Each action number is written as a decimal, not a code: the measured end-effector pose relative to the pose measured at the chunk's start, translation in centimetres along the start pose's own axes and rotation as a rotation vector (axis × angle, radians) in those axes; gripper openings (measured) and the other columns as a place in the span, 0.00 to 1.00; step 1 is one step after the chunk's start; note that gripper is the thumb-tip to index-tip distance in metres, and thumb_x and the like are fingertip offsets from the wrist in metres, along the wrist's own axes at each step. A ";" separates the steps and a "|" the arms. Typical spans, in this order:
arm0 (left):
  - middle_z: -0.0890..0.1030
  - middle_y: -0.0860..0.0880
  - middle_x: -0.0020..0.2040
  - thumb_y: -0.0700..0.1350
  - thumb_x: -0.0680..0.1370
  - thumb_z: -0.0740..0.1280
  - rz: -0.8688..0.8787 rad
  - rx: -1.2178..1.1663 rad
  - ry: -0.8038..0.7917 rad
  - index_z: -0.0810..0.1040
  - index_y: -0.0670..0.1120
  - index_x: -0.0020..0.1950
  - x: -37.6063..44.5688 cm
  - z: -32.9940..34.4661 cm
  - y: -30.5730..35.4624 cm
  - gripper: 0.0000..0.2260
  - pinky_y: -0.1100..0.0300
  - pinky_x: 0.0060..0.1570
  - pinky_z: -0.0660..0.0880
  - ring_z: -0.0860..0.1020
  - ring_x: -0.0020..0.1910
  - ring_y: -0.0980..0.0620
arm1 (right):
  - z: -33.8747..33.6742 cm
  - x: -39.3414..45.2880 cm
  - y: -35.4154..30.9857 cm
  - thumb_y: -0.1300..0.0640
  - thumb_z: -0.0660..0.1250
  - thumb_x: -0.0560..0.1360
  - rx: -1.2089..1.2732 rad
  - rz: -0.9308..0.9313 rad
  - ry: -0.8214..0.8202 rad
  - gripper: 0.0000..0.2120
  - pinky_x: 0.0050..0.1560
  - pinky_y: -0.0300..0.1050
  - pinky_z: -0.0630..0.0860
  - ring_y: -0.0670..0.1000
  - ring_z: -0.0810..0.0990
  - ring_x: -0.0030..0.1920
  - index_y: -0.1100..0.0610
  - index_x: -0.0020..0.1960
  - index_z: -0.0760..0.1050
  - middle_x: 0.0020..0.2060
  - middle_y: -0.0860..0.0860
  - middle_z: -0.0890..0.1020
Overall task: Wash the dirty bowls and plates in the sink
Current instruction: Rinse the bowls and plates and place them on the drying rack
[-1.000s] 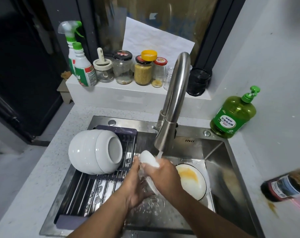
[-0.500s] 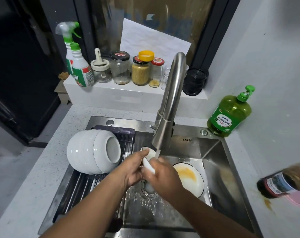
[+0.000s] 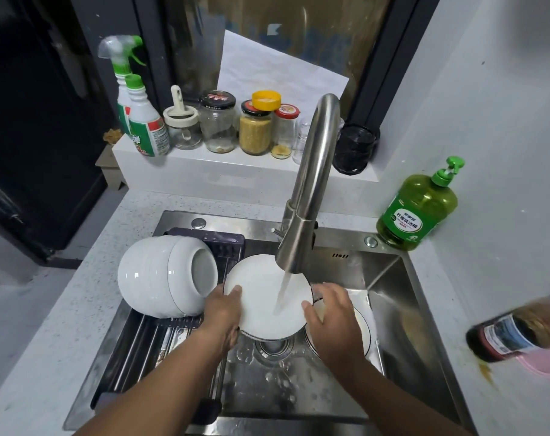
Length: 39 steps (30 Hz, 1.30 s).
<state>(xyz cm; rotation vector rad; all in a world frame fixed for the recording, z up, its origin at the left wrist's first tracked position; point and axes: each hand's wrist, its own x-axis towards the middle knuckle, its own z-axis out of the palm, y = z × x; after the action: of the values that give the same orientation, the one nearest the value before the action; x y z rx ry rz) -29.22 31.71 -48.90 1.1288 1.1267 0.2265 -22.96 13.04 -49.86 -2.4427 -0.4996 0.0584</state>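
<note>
a person is standing at a steel sink (image 3: pixel 390 309), holding a white plate (image 3: pixel 261 297) tilted under the faucet (image 3: pixel 311 190), face toward the camera. water is running from the spout onto the middle of the plate. the left hand (image 3: pixel 221 313) is gripping the plate's left rim, thumb on the face and fingers curled behind. the right hand (image 3: pixel 330 313) is gripping the right rim the same way. the plate is hanging above the drain, just below the faucet head.

below the faucet and to its right, another plate (image 3: pixel 361 335) with a yellowish smear is lying on the sink floor, mostly hidden by the right hand. left of the faucet, two white bowls (image 3: pixel 160 278) are resting on their sides on a drying rack (image 3: pixel 160 347) across the sink. right of the faucet, a green soap bottle (image 3: pixel 418 209) is standing on the table (image 3: pixel 47 341).

the likely risk: the wet plate is slick and held only at its edges, so a loosening grip could be dropping it onto the plate beneath, chipping both. the plate's top edge is also sitting very near the metal spout, so lifting it could be knocking them together. water striking the tilted face could be splashing over the sink's front edge.
</note>
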 end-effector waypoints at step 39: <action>0.84 0.44 0.58 0.37 0.66 0.71 0.015 -0.079 -0.099 0.78 0.54 0.57 -1.9 -1.0 -5.0 0.22 0.38 0.56 0.80 0.83 0.55 0.41 | 5.7 -1.0 -2.7 0.56 0.62 0.83 0.796 0.836 -0.265 0.09 0.21 0.37 0.68 0.49 0.71 0.22 0.59 0.60 0.72 0.41 0.59 0.78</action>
<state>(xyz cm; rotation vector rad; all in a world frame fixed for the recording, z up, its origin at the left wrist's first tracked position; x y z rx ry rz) -32.81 28.70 -51.76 1.0672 1.0141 0.2225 -25.74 17.95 -52.89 -1.6908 0.4131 0.7736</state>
